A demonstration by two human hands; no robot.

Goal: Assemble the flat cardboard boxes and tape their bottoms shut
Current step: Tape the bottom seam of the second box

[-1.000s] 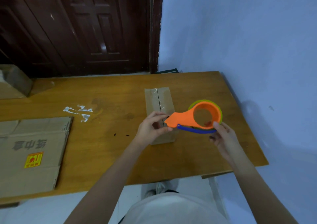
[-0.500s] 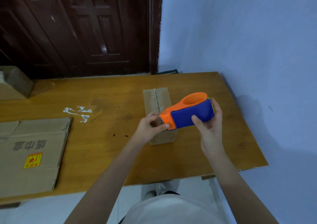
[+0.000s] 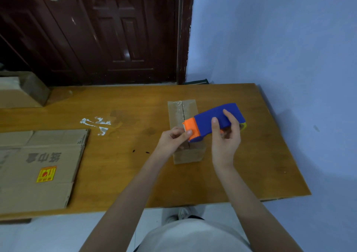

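A small assembled cardboard box point(image 3: 180, 110) stands on the wooden table point(image 3: 123, 165), its top seam covered with clear tape at the far end. My right hand point(image 3: 226, 136) grips an orange and blue tape dispenser point(image 3: 210, 121) just above the box's near half. My left hand point(image 3: 173, 139) pinches at the dispenser's orange cutter end, thumb on it, over the box top. A flat, unfolded cardboard box point(image 3: 38, 166) with a yellow label lies at the table's left.
Another brown box point(image 3: 23, 91) sits at the far left corner. White tape scraps point(image 3: 96, 124) stick to the table's middle. A dark wooden door point(image 3: 96, 31) is behind, a blue wall point(image 3: 280, 49) to the right. The table's front edge is near my body.
My right hand has turned the dispenser from its orange ring side facing me to its blue side up and lowered it toward the box. My left hand stays at the cutter end.
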